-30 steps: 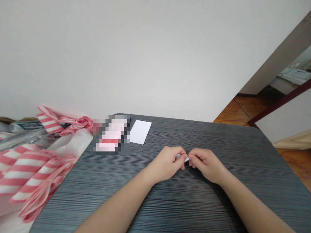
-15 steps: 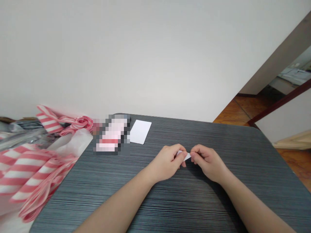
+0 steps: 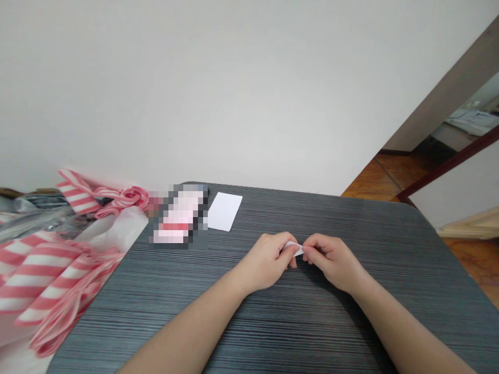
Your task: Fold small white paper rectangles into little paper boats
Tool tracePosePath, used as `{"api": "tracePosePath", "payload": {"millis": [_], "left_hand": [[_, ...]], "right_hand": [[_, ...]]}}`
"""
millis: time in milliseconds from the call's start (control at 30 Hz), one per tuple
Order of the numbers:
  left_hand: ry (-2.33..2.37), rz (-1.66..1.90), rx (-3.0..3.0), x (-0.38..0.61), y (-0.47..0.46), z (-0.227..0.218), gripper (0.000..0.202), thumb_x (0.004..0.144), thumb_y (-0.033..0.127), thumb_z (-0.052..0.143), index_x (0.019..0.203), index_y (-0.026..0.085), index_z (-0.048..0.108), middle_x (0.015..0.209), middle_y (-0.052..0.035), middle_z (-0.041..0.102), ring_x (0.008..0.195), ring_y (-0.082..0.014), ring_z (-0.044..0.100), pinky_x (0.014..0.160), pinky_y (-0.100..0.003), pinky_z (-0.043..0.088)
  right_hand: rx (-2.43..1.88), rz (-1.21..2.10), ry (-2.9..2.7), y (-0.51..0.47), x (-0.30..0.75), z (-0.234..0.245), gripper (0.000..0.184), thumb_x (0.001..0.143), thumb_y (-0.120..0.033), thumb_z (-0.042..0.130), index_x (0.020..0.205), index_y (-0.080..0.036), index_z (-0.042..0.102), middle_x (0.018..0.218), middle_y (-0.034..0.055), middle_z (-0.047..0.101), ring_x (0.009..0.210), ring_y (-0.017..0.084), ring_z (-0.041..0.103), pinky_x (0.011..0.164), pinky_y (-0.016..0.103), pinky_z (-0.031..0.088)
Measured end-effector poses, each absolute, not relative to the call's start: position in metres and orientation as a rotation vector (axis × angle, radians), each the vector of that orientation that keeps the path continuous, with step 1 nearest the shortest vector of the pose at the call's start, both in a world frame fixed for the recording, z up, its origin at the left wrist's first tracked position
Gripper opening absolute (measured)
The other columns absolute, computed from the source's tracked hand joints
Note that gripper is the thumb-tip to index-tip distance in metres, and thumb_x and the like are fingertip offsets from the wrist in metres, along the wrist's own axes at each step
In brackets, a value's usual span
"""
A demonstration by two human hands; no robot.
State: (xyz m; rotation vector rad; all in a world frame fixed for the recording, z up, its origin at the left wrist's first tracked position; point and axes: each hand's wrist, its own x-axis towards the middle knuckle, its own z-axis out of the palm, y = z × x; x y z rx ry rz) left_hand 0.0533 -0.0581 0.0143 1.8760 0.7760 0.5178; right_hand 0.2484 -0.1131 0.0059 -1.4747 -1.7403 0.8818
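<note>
A small piece of white paper (image 3: 298, 251) is held between my two hands, just above the dark wood-grain table (image 3: 273, 332). My left hand (image 3: 268, 261) pinches it from the left with thumb and forefinger, and covers much of it. On the other side, my right hand (image 3: 331, 261) grips its right tip in a pinch. The hands are close together, almost touching. A stack or sheet of white paper (image 3: 225, 212) lies flat farther back, left of the hands.
A blurred-out phone-like object (image 3: 181, 213) lies near the table's back left corner. Pink-and-white striped cloth (image 3: 50, 275) and clear plastic (image 3: 125, 228) are heaped beyond the left edge. A pale wall (image 3: 249, 93) rises behind the table; a doorway opens at right.
My right hand has shifted very slightly left, closer to my left hand. Both hands keep their pinch on the white paper; the other things stay put.
</note>
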Motion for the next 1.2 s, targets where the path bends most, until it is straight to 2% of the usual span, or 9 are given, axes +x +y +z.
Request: {"api": "tracePosePath", "payload": {"millis": [233, 533, 800, 1033, 1200], "left_hand": [[0.810, 0.543, 1.782, 0.054, -0.056, 0.004, 0.030, 0.097, 0.040, 0.044, 0.084, 0.018, 0.060, 0.072, -0.0016, 0.070, 0.057, -0.0131, 0.058, 0.054, -0.024, 0.042], [0.839, 0.507, 1.842, 0.053, -0.054, 0.005, 0.034, 0.098, 0.036, 0.043, 0.077, 0.018, 0.063, 0.065, -0.0002, 0.066, 0.057, -0.0113, 0.058, 0.059, -0.022, 0.043], [0.835, 0.540, 1.736, 0.055, -0.056, 0.008, 0.027, 0.096, 0.037, 0.047, 0.090, 0.018, 0.064, 0.084, -0.0028, 0.075, 0.057, -0.0106, 0.060, 0.056, -0.022, 0.045], [0.890, 0.546, 1.798, 0.053, -0.053, 0.008, 0.032, 0.097, 0.035, 0.045, 0.084, 0.017, 0.069, 0.062, 0.0006, 0.066, 0.053, -0.0110, 0.056, 0.055, -0.022, 0.042], [0.874, 0.513, 1.764, 0.052, -0.053, 0.008, 0.036, 0.097, 0.036, 0.043, 0.082, 0.017, 0.069, 0.063, -0.0001, 0.066, 0.055, -0.0115, 0.058, 0.057, -0.022, 0.043]], "right_hand": [[-1.510, 0.843, -1.662, -0.113, 0.254, -0.004, 0.023, 0.094, -0.027, 0.052, 0.073, -0.020, 0.060, 0.068, 0.0015, 0.064, 0.065, 0.017, 0.059, 0.063, 0.029, 0.046], [-1.515, 0.865, -1.608, -0.112, 0.255, -0.004, 0.024, 0.095, -0.030, 0.052, 0.077, -0.019, 0.062, 0.067, 0.0002, 0.062, 0.064, 0.015, 0.058, 0.063, 0.026, 0.046], [-1.533, 0.800, -1.575, -0.112, 0.258, -0.005, 0.023, 0.095, -0.031, 0.052, 0.077, -0.020, 0.061, 0.068, 0.0013, 0.062, 0.064, 0.016, 0.057, 0.063, 0.028, 0.046], [-1.565, 0.799, -1.541, -0.112, 0.258, -0.005, 0.026, 0.096, -0.033, 0.052, 0.075, -0.020, 0.060, 0.066, 0.0003, 0.061, 0.062, 0.015, 0.056, 0.062, 0.027, 0.044], [-1.565, 0.867, -1.531, -0.112, 0.258, -0.007, 0.027, 0.096, -0.035, 0.050, 0.078, -0.019, 0.062, 0.065, -0.0003, 0.060, 0.059, 0.014, 0.055, 0.058, 0.026, 0.042]]}}
